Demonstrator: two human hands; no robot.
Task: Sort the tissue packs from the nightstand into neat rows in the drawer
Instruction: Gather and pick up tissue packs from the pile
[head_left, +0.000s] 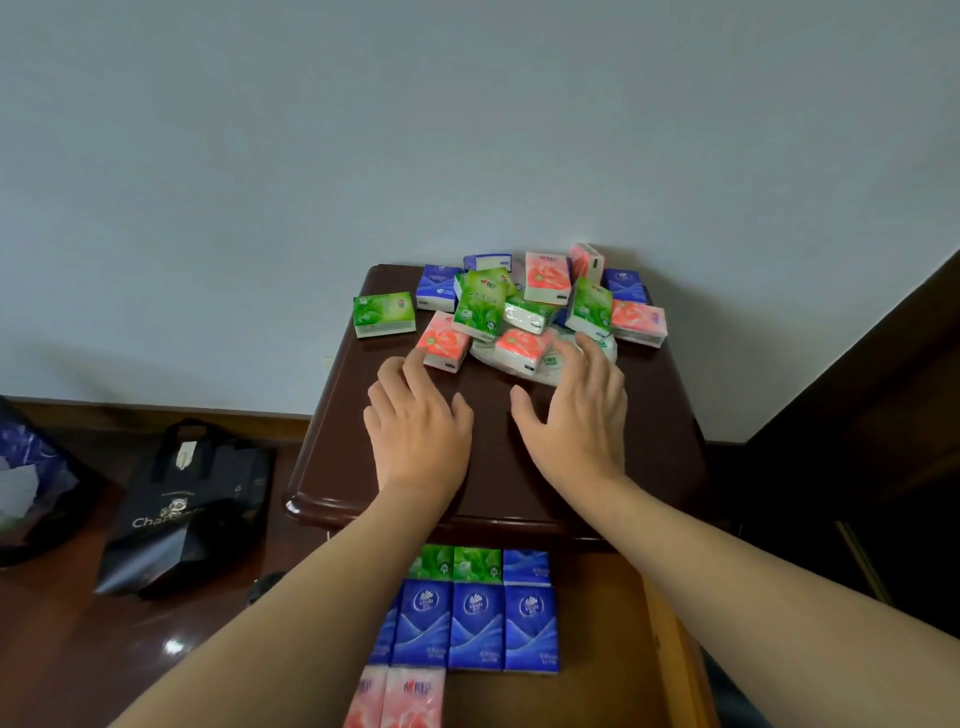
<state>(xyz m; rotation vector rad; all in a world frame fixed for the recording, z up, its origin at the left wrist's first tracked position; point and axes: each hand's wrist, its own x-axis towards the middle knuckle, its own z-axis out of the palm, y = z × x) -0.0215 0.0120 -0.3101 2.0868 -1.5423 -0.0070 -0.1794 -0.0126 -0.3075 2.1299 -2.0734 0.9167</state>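
A heap of green, pink and blue tissue packs (524, 301) lies at the back of the dark wooden nightstand (498, 467), against the wall. One green pack (384, 314) sits apart at the left. My left hand (418, 431) hovers open over the top, its fingertips close to a pink pack (441, 343). My right hand (576, 415) is open too, fingers over a white plastic wrapper (558, 364) under the heap. Below, the open drawer (602, 623) holds rows of packs: green and blue at the back, blue packs (475, 626) in the middle, pink packs (397, 699) nearest me.
A black tote bag (192, 509) stands on the wooden floor left of the nightstand. A dark bag with blue wrapping (31, 478) lies at the far left edge. Dark wooden furniture (857, 441) rises on the right. The right part of the drawer shows bare wood.
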